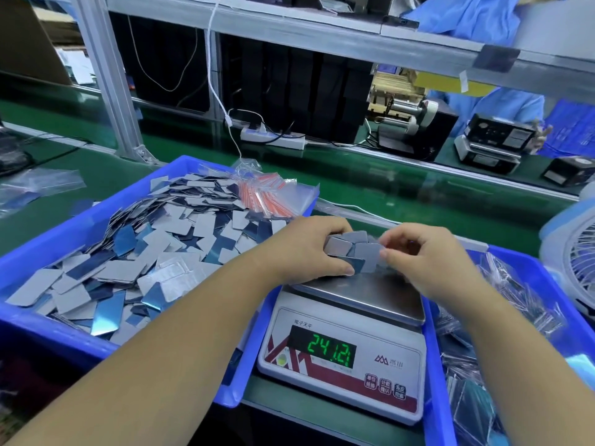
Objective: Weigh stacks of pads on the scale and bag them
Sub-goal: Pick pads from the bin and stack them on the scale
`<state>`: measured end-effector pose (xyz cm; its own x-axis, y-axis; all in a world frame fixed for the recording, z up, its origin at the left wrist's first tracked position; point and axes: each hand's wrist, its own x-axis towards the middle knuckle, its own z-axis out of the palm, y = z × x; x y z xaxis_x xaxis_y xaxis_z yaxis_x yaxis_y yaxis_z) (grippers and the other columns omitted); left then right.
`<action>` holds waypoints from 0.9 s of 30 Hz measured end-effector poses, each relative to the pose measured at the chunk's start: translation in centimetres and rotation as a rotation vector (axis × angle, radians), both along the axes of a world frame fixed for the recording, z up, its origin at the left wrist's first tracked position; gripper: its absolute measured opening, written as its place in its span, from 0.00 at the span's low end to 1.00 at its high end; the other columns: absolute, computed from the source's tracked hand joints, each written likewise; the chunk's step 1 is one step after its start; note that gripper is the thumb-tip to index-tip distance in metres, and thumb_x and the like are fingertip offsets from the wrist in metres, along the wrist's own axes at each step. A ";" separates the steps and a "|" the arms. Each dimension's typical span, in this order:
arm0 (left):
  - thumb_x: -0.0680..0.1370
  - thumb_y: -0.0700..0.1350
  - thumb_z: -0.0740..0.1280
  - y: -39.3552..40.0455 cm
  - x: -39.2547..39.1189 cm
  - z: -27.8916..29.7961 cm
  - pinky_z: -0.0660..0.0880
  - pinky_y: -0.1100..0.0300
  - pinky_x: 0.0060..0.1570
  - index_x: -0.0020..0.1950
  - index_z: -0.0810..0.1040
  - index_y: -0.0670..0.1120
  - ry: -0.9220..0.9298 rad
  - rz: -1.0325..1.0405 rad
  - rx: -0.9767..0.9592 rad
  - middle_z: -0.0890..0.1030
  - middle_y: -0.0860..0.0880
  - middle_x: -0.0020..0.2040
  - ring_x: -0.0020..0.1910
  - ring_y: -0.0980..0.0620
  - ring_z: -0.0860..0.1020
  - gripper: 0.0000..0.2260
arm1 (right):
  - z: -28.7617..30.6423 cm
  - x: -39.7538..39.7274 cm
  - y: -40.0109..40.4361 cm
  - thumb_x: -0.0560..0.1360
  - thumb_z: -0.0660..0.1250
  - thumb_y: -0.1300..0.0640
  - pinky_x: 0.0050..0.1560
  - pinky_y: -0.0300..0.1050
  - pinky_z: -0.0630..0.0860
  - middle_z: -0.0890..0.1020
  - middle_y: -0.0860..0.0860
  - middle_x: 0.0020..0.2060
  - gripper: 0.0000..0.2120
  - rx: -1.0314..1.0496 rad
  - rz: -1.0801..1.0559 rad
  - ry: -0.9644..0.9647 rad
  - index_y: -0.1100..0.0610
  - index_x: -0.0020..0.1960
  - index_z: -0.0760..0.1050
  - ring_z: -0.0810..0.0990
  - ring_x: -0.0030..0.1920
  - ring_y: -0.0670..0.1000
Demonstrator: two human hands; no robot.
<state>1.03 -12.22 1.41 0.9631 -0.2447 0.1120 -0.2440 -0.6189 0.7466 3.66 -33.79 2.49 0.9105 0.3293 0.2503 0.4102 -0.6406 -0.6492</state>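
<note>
A: What are the two hands doing over the scale [344, 349]?

B: The left hand [309, 249] is gripping a loose, fanned stack of grey pads [351, 249], thumb underneath and fingers curled over the top. The right hand [428, 259] is pinching the right edge of the same stack with its fingertips. The stack is hanging just above the far end of the steel weighing pan [370, 294]; whether its lowest pads are touching the pan, I cannot tell.

A: And the scale is showing something?

B: Its green display [328, 349] is reading about 241.21, though the digits are slightly blurred.

A: Where are the other pads lying?

B: A big heap of grey and shiny blue pads [145, 252] is filling the blue bin [38, 329] to the left of the scale. A bundle of clear zip bags with red strips [267, 194] is resting on the far right corner of that heap.

A: And on the right?

B: Another blue bin [541, 284] is sitting beside the scale, holding pads already sealed in clear bags [502, 320]. Both bins and the scale are standing on the green tabletop [386, 188].
</note>
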 end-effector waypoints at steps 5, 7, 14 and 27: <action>0.71 0.52 0.77 -0.1 0.0 0.0 0.72 0.61 0.37 0.54 0.68 0.58 -0.001 0.020 0.021 0.80 0.56 0.45 0.40 0.57 0.77 0.20 | -0.1 -0.9 1.4 0.75 0.70 0.62 0.35 0.25 0.68 0.79 0.28 0.32 0.21 -0.099 0.087 -0.012 0.33 0.39 0.77 0.77 0.35 0.32; 0.71 0.53 0.77 -0.1 0.1 0.0 0.72 0.60 0.36 0.53 0.68 0.59 -0.005 0.018 0.047 0.79 0.56 0.45 0.40 0.57 0.77 0.20 | -0.1 -1.0 1.3 0.76 0.68 0.62 0.36 0.25 0.69 0.79 0.28 0.33 0.23 -0.098 0.111 0.000 0.32 0.41 0.76 0.77 0.36 0.32; 0.71 0.53 0.77 -0.1 0.2 -0.3 0.69 0.63 0.38 0.50 0.71 0.56 -0.054 -0.013 0.089 0.75 0.57 0.46 0.42 0.61 0.74 0.16 | 0.1 -1.3 1.3 0.74 0.61 0.69 0.34 0.26 0.68 0.80 0.35 0.30 0.29 -0.071 0.204 0.066 0.32 0.47 0.80 0.75 0.32 0.37; 0.73 0.49 0.74 -1.2 0.3 -0.9 0.76 0.57 0.44 0.56 0.66 0.57 -0.096 -0.030 -0.008 0.76 0.54 0.47 0.42 0.53 0.77 0.19 | -0.4 -1.4 1.3 0.76 0.71 0.57 0.41 0.27 0.70 0.82 0.32 0.38 0.15 -0.095 0.208 -0.072 0.34 0.45 0.77 0.79 0.41 0.36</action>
<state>1.33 -13.44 0.56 0.9400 -0.2724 0.2055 -0.3333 -0.6042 0.7238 2.26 -32.52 2.09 0.8016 0.5326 0.2717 0.5827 -0.5943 -0.5543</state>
